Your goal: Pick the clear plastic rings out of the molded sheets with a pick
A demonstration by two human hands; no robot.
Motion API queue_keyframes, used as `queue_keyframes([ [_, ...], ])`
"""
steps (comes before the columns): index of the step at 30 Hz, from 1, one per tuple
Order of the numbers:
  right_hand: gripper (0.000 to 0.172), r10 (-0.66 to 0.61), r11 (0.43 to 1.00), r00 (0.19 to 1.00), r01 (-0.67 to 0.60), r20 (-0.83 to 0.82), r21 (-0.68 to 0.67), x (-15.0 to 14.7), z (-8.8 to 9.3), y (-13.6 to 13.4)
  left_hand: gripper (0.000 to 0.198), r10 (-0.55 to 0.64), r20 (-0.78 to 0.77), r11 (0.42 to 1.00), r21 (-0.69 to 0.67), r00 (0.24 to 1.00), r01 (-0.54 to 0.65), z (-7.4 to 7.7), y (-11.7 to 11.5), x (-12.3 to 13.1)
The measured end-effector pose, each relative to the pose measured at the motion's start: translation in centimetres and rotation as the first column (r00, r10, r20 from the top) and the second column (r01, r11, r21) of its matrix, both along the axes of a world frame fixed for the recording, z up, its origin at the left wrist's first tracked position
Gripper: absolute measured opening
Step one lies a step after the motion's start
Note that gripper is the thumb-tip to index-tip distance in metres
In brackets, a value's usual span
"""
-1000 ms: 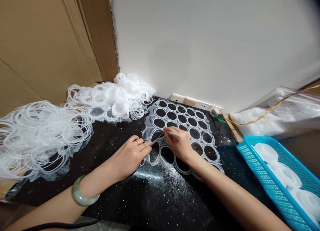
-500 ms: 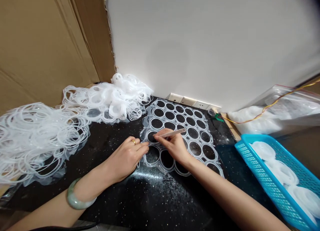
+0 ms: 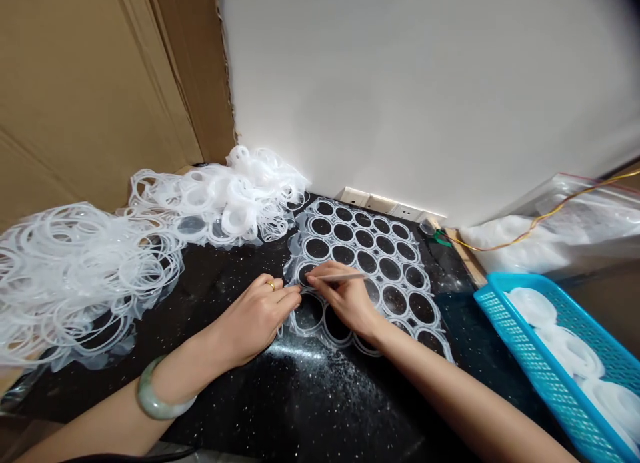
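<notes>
A translucent white sheet of joined rings lies flat on the black speckled tabletop, dark inside its round openings. My right hand is over the left part of the sheet, pinching a slim, pale, pen-like tool. The tool lies slanted in the grip, its tip hidden by the fingers near a ring at the left edge. My left hand rests at that same edge, fingers bent and pressed together. A bit of white rim shows under its palm; what the fingers grip is hidden.
Heaps of loose white ring scraps cover the table at left, against cardboard. A blue plastic basket at right holds white round pieces. Behind are wall sockets, a yellow wire and a clear bag.
The tool in my right hand has tipped lower, flatter over the sheet. My left hand keeps its place at the edge. The whole view has shifted slightly.
</notes>
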State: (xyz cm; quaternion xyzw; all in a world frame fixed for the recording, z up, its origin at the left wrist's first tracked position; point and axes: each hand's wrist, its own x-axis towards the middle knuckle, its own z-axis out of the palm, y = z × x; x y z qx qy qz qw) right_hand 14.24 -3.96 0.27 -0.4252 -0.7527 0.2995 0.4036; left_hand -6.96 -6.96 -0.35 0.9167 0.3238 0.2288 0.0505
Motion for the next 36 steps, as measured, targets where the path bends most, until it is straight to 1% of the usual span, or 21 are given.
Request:
queue_keyframes([
  [2, 0.018, -0.026, 0.999, 0.995, 0.021, -0.093, -0.048, 0.7, 0.9, 1.0, 0.024, 0.011, 0.026, 1.0, -0.01, 1.0, -0.011, 0.5, -0.1, -0.1],
  [5, 0.022, -0.077, 0.991, 0.985, 0.058, -0.153, -0.123, 1.8, 1.8, 3.5, 0.024, 0.017, 0.075, 0.999, -0.033, 0.997, -0.015, 1.5, 0.1, 0.0],
  [7, 0.029, -0.087, 0.971, 0.979, 0.042, -0.182, -0.235, 2.4, 1.7, 5.3, 0.025, -0.01, 0.078, 0.999, -0.037, 0.997, 0.013, 2.0, 0.7, 0.2],
  [9, 0.034, -0.084, 0.942, 0.97, 0.003, -0.228, -0.336, 2.5, 1.1, 6.7, 0.026, -0.052, 0.05, 0.998, -0.042, 0.997, 0.055, 2.0, 1.8, 0.6],
  [10, 0.034, -0.078, 0.933, 0.965, -0.018, -0.251, -0.36, 2.5, 0.7, 7.1, 0.028, -0.073, 0.031, 0.996, -0.047, 0.997, 0.075, 1.9, 2.5, 0.8],
  [13, 0.03, -0.057, 0.935, 0.956, -0.05, -0.289, -0.351, 2.2, -0.6, 7.6, 0.035, -0.112, -0.02, 0.992, -0.063, 0.994, 0.11, 1.1, 4.5, 1.1],
  [16, 0.025, -0.048, 0.94, 0.956, -0.055, -0.289, -0.336, 2.0, -1.1, 7.3, 0.035, -0.101, -0.026, 0.994, -0.053, 0.995, 0.1, 0.4, 5.7, 1.3],
  [20, 0.022, -0.042, 0.941, 0.951, -0.066, -0.306, -0.333, 2.1, -0.9, 7.1, 0.034, -0.064, -0.019, 0.997, -0.05, 0.998, 0.063, 0.1, 5.7, 1.4],
  [28, 0.021, -0.051, 0.947, 0.962, -0.039, -0.267, -0.32, 2.0, -1.4, 7.2, 0.033, -0.079, -0.026, 0.997, -0.023, 0.997, 0.079, -0.1, 5.6, 1.4],
  [36, 0.021, -0.047, 0.966, 0.976, -0.01, -0.215, -0.259, 2.0, -1.5, 7.0, 0.034, -0.075, -0.029, 0.997, 0.002, 0.997, 0.075, -0.1, 5.6, 1.6],
])
